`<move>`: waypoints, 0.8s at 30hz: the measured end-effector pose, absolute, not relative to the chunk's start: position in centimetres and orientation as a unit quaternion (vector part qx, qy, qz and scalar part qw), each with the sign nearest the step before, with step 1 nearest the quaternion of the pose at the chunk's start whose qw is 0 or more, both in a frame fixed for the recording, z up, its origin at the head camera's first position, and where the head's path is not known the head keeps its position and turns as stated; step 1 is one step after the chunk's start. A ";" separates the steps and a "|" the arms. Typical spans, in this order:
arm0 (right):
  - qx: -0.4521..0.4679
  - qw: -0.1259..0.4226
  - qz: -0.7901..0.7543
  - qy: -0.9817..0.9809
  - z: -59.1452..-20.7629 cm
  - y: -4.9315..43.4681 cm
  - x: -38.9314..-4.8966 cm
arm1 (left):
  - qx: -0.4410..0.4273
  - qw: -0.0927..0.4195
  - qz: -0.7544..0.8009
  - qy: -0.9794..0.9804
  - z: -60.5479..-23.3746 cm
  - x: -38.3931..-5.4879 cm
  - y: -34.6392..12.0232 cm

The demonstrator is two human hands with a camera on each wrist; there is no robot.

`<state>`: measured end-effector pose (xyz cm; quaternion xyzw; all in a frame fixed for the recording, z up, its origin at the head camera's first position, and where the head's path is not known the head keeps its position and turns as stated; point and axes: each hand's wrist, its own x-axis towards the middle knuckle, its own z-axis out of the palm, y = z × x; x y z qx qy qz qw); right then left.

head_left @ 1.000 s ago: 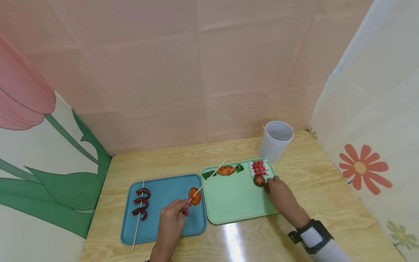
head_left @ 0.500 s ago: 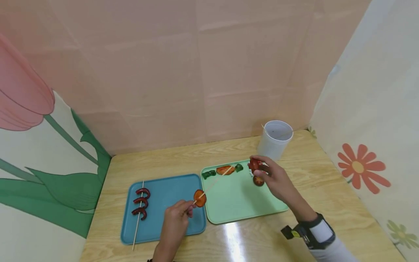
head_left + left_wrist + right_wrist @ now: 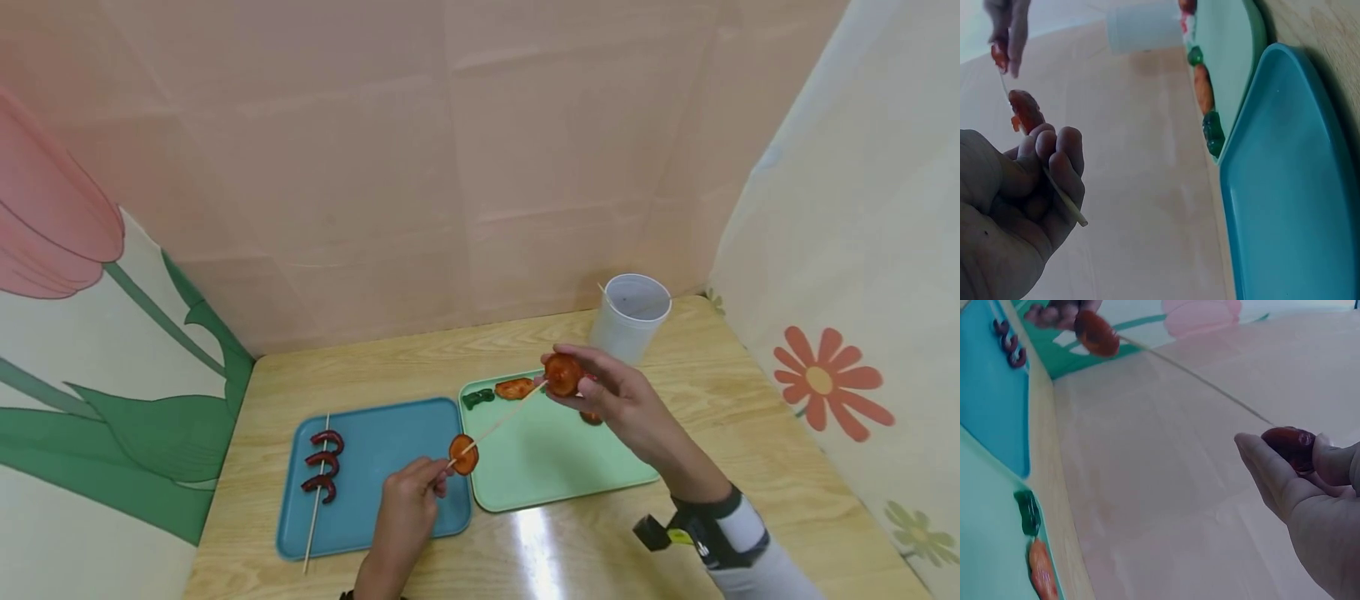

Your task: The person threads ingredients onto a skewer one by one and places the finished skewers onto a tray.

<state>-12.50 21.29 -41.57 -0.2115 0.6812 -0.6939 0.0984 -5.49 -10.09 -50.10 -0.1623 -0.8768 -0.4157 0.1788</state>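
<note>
Above the bench, the left hand has a narrow, pinched grip on a thin skewer, which already passes through one red-brown disc just beyond the fingers. The right hand holds a second disc between thumb and fingers over the far edge of the green tray, meeting the skewer's tip; how deep the tip goes, I cannot tell. On the black wrist band, pale marks beside a white panel are too small to read. The blue tray lies towards the bench's left edge, a loaded skewer with three dark red curls crossing its near edge. Along the green tray's far edge sit a green piece and an orange piece; a brown round is half hidden by the right hand. A white cup stands near the bench's far right corner.
</note>
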 end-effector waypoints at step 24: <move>-0.225 0.209 -0.759 0.574 -41.3 20.3 -12.5 | -0.160 0.202 -0.412 -0.874 -49.8 -5.6 -10.4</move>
